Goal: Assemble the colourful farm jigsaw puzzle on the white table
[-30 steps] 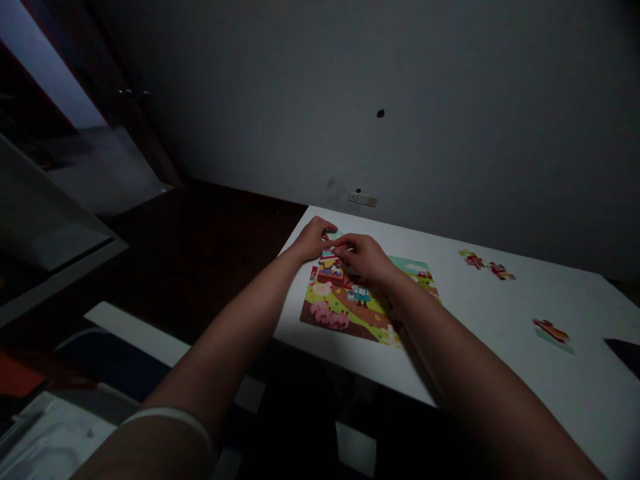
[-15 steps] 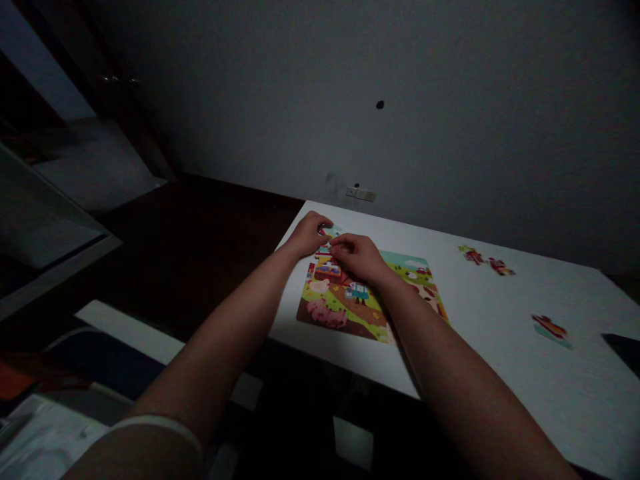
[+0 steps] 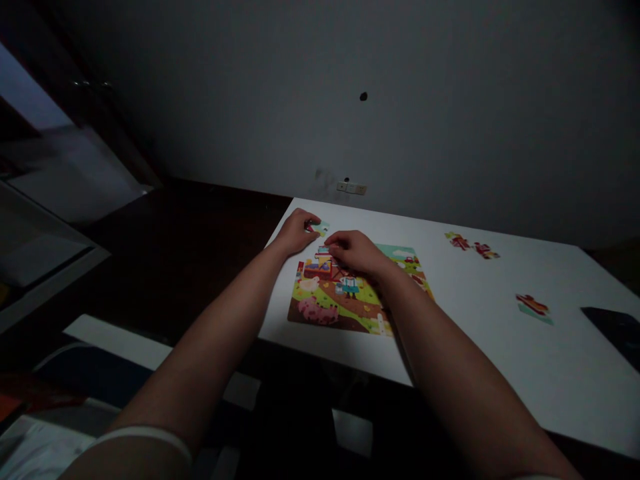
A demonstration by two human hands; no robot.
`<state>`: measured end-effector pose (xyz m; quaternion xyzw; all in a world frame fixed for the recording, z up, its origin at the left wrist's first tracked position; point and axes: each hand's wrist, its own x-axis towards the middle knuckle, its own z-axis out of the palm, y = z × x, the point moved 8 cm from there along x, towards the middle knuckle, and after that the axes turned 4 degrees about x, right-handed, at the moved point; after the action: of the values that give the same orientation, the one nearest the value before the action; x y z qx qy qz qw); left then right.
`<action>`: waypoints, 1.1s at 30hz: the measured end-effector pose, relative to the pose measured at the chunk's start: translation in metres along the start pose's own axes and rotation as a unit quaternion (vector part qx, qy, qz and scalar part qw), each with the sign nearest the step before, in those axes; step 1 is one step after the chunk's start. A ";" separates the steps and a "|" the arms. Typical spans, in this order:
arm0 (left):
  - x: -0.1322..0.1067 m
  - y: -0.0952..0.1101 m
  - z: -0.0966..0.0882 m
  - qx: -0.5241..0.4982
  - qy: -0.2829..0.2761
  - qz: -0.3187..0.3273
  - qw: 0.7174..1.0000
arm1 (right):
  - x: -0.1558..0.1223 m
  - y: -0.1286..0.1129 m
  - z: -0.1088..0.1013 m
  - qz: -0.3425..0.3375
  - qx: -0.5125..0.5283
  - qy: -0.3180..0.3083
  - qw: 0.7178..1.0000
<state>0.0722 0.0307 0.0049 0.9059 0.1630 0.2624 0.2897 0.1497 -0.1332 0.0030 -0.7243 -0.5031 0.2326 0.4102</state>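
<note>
A partly assembled farm jigsaw puzzle lies near the table's left end, showing a pink pig, a hen and a figure in blue. My left hand is just beyond its upper left side, thumb and index finger closed around a pale green and blue puzzle piece. Bent over the puzzle's top edge, my right hand has its fingertips pinched at a red-and-white barn piece. That hand and forearm cover the puzzle's upper middle and part of its right side.
Two loose puzzle pieces lie at the back right of the white table. Another loose piece is nearer the right, beside a dark flat object. A wall socket sits behind the table; a chair stands lower left.
My left hand has drawn slightly left with its piece, widening the gap between my hands. My right fingers stay at the puzzle's top edge. The whole view has shifted a little.
</note>
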 end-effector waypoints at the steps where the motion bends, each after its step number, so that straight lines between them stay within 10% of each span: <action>1: 0.000 0.000 0.000 -0.001 0.000 0.001 1.000 | -0.001 0.000 0.000 -0.003 -0.004 -0.006 1.000; 18: 0.001 0.002 -0.001 -0.007 0.003 0.009 1.000 | -0.003 -0.006 0.000 -0.062 -0.125 -0.037 0.990; 24: 0.006 0.001 -0.004 0.019 0.008 0.025 0.999 | -0.016 -0.046 -0.006 -0.112 -0.240 -0.041 0.963; 29: 0.012 0.000 -0.002 0.050 -0.016 0.046 0.998 | -0.037 -0.096 -0.054 -0.154 -0.249 0.055 0.955; 33: 0.011 0.003 -0.006 0.054 -0.011 0.032 0.998 | -0.078 -0.047 -0.128 0.016 -0.297 0.078 0.952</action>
<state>0.0783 0.0354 0.0151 0.9276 0.1450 0.2525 0.2339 0.1903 -0.2433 0.1074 -0.8371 -0.5045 0.0221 0.2106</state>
